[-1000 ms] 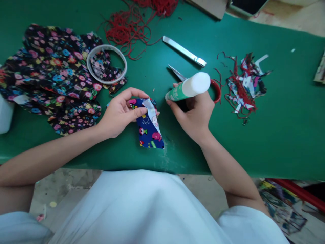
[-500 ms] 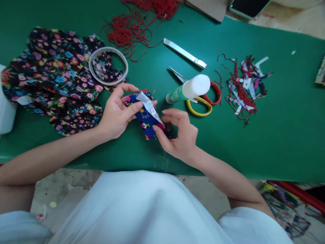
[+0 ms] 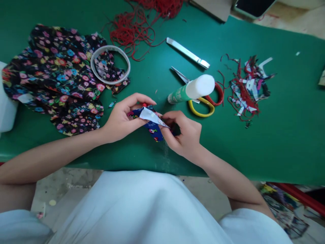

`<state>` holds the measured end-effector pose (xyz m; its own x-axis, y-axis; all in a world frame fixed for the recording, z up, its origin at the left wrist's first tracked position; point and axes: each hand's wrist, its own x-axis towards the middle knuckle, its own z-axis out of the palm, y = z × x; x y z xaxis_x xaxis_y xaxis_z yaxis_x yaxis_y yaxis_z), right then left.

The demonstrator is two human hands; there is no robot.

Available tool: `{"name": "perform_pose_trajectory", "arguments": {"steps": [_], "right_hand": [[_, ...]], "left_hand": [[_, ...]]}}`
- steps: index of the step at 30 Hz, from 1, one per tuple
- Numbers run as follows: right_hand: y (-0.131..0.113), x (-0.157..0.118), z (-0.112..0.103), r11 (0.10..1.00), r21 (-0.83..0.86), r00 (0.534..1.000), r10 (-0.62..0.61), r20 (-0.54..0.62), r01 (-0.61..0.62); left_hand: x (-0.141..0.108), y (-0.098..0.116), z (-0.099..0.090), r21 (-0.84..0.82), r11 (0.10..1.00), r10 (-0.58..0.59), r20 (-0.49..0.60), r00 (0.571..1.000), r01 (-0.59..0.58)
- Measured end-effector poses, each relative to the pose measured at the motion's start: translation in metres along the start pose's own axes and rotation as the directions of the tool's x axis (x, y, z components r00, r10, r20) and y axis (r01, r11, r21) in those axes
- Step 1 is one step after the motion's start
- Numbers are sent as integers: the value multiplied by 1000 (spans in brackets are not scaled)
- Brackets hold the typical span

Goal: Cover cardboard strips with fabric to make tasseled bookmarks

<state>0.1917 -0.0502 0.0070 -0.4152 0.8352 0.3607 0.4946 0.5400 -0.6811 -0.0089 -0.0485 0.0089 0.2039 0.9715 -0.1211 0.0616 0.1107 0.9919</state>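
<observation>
Between my two hands is a small blue printed fabric piece [image 3: 155, 131], with a pale flap folded over along its upper side. My left hand [image 3: 124, 117] is closed on its left end, the thumb pressing near the flap. The fingers and thumb of my right hand [image 3: 181, 130] pinch the right end, where the flap narrows to a point. A bit of red shows at the fabric's top edge; what it belongs to is hidden. Just beyond my right hand stands a glue stick [image 3: 191, 89] with a white cap and green label, partly covering red-and-yellow-handled scissors [image 3: 201, 106].
Black floral cloth [image 3: 61, 71] lies at left, a tape ring [image 3: 110, 81] on it. Red cord [image 3: 132, 32] is heaped at the back, near silver tweezers [image 3: 188, 52]. Scraps and threads [image 3: 247, 88] are piled right. A phone [image 3: 254, 6] sits at the far edge of the green table [image 3: 279, 142].
The pale flap now stands folded over more, and my left hand has shifted slightly right and nearer to me. My right fingers have closed onto the flap's tip.
</observation>
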Motion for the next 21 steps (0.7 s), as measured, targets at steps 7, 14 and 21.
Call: {"name": "perform_pose_trajectory", "arguments": {"steps": [7,14,21], "right_hand": [[-1,2,-1,996,-61,998,-58,15,59],[-6,4,-3,999,21,997,-38,72,36],[-13,4,2,998,45,991,-41,125,36]], "left_hand": [[1,1,-1,87,996,24,-46,999,-20],[-2,3,0,136,990,39,-17,999,-36],[-7,7,3,246,963,121,-26,992,-111]]}}
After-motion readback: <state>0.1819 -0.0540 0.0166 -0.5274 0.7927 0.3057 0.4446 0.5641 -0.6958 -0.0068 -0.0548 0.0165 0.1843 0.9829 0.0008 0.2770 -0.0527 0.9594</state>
